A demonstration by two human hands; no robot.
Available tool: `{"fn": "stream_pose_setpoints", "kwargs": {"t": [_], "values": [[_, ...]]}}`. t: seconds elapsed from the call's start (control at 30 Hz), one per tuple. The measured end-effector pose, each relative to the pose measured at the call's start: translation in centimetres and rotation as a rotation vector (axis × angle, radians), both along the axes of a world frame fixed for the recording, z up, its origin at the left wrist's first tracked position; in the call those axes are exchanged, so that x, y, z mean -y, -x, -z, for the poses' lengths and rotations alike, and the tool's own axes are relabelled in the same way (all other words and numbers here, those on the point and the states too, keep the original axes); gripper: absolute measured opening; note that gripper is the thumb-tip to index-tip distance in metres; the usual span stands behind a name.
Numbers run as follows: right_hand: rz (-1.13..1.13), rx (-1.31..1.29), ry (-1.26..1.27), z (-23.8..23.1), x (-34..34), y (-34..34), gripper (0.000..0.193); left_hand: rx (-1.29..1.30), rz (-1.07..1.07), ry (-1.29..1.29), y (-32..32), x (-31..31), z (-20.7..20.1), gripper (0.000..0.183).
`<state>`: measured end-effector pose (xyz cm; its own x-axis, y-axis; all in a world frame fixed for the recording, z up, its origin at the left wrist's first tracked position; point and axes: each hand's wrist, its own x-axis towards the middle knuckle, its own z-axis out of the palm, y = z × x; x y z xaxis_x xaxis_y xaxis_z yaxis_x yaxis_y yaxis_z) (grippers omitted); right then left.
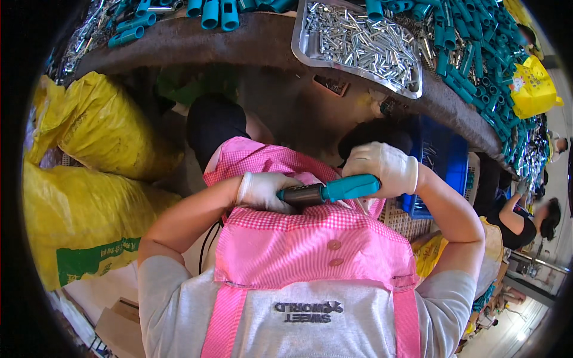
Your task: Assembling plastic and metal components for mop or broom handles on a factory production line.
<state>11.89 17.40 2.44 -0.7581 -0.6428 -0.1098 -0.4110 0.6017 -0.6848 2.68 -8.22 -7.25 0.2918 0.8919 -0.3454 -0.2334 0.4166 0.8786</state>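
Clock positions taken from the middle of the view, left to right. Two yellow sacks: the upper sack point(110, 128) between nine and ten o'clock, creased; the lower sack point(89, 203) between eight and nine, marked with a green panel. One cardboard box point(122, 328), brown, between seven and eight. One desk point(239, 45), brown and curved along its near edge, running across the top from ten to three o'clock. Loose teal sleeves point(210, 13), hollow, on the desk at eleven. One left hand point(262, 192), white-gloved, just left of centre; fingers curled about the dark grey end of the tool, partly hidden. One teal-handled tool point(346, 188), close to centre, held between both hands above the lap; grey part toward nine o'clock, teal part toward three. One pink apron point(316, 253), checked and striped, two buttons, at six. One metal tray point(298, 42) at one o'clock, filled with silvery pins point(361, 45). One right hand point(382, 167), white-gloved, back uppermost; fingers bent around the teal end, gripping it. One blue crate point(456, 170), toward three. One heap of teal parts point(468, 59), at two. One yellow bag point(531, 98), between two and three. One co-worker point(518, 231), dark top, between three and four.
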Motion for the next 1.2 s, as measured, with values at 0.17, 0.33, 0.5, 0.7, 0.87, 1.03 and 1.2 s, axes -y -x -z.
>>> {"fn": "stream_pose_setpoints", "kwargs": {"t": [0.17, 0.33, 0.5, 0.7, 0.87, 1.03, 1.2], "values": [[-0.327, -0.909, -0.333, -1.5, 1.1, 1.2, 0.026, 0.272, -0.043, 0.057, 0.0, 0.4, 2.6, 0.049], [-0.351, -0.878, -0.392, -1.9, 0.9, 1.3, 0.024, 0.252, 0.021, 0.082, -0.4, -0.3, 2.4, 0.044], [0.436, 0.888, 0.143, 1.0, 0.1, -2.3, 0.025, -0.936, -0.132, -0.103, -0.6, -0.4, -3.6, 0.037], [0.697, 0.015, 0.988, -1.3, 2.2, -1.3, 0.071, -1.170, -0.482, -0.042, 2.1, 0.0, -5.2, 0.036], [1.035, -0.293, 0.496, -4.6, 0.2, 1.6, 0.037, -1.209, -0.376, -0.281, 0.3, -1.2, -6.5, 0.045], [0.536, -0.397, 0.504, -5.4, 2.4, -1.6, 0.059, -1.044, -0.702, -0.110, 2.5, -0.7, -5.5, 0.043], [0.886, -0.212, 0.664, -5.0, -1.0, 0.4, 0.039, -1.064, -0.558, -0.246, 0.3, -1.1, -8.2, 0.045]]}}
